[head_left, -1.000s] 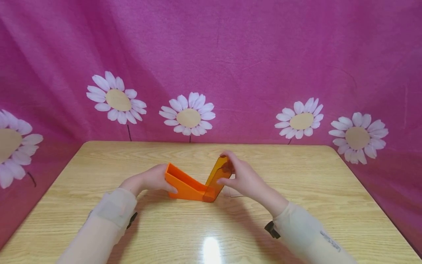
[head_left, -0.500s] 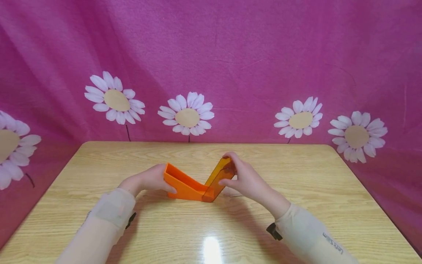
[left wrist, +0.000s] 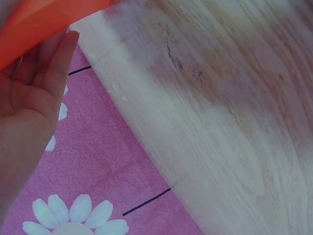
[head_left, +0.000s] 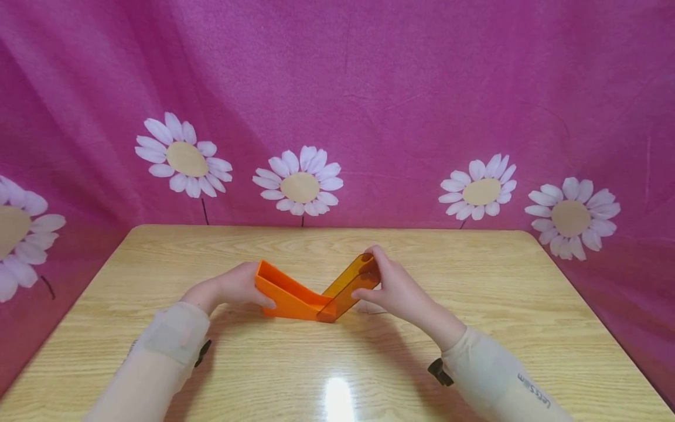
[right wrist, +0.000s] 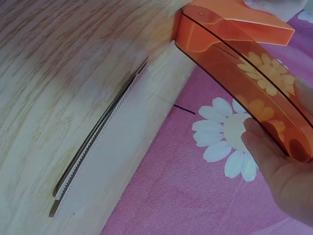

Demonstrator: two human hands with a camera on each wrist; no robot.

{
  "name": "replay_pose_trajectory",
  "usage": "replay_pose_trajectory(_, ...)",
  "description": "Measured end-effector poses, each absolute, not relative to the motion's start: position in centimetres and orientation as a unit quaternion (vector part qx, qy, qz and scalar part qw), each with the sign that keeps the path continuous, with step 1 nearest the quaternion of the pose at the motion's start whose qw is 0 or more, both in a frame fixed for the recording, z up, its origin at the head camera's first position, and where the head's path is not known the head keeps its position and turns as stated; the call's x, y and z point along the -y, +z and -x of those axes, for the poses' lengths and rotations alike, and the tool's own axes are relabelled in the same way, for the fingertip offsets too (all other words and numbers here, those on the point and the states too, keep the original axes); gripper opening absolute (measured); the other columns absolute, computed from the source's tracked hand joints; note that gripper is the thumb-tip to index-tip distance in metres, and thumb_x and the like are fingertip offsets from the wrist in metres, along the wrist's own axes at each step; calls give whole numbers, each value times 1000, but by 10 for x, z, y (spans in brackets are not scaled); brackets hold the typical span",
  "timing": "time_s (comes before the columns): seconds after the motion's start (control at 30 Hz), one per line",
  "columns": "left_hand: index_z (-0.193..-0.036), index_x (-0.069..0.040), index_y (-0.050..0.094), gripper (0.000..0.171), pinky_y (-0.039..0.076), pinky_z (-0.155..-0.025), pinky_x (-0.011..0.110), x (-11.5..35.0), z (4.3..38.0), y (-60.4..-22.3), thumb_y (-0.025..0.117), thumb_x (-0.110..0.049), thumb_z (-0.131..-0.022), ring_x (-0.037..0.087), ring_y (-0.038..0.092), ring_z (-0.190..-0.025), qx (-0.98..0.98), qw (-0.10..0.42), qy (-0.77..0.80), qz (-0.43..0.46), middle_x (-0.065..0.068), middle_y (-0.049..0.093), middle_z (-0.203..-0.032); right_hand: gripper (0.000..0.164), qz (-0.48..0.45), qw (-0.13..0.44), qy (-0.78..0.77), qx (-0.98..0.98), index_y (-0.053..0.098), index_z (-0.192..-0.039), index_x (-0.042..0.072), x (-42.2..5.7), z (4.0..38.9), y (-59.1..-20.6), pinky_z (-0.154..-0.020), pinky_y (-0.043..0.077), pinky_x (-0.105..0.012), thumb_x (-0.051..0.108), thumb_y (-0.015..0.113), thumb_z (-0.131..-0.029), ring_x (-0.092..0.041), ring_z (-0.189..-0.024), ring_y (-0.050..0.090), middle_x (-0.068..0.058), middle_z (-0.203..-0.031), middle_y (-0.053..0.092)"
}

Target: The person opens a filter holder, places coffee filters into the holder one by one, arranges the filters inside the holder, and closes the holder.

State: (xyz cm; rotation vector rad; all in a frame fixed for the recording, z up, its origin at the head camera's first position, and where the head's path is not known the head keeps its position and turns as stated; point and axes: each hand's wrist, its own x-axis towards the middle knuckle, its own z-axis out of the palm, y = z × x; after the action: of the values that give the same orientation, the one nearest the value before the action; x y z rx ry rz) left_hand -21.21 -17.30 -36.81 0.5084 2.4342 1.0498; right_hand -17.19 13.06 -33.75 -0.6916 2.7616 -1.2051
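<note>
The left hand [head_left: 234, 287] is gripping the tall end of the orange base [head_left: 287, 299], thumb on the near face and fingers behind; the right hand [head_left: 403, 293] is pinching the raised end of the amber cover [head_left: 348, 293] between thumb and fingers. Base and cover are forming a V at their lower joint [head_left: 326, 316], about midway between the left and right edges of the table [head_left: 295, 369] and well in from its far edge. Caution: if the right hand is levering the cover too far down or sideways, the joint may be springing loose or cracking, since the strain is likely concentrating there. If the left grip is slackening, the base may be tipping or sliding. A lowered cover may also be catching the serrated-edged piece [right wrist: 98, 142] lying on the table below the right hand. The right wrist view is showing that piece's toothed edge and a small round detail at the joint; the head view is giving only a pale outline. The head view is revealing the left thumb and the base's hollow top, which the left wrist view is leaving out.
</note>
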Motion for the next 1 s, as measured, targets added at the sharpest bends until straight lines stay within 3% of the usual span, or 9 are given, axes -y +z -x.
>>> replay_pose_trajectory(1.0,-111,-8,55,47,46,-87,33,180,210,-370,78,-17,-71,15,57,-87,-888,217,375,-152,3,65,-102,54,185,45,-425,-885,36,-117,2,-141,173,-354,-83,53,-35,13,72,-79,-27,-98,64,-18,-109,61)
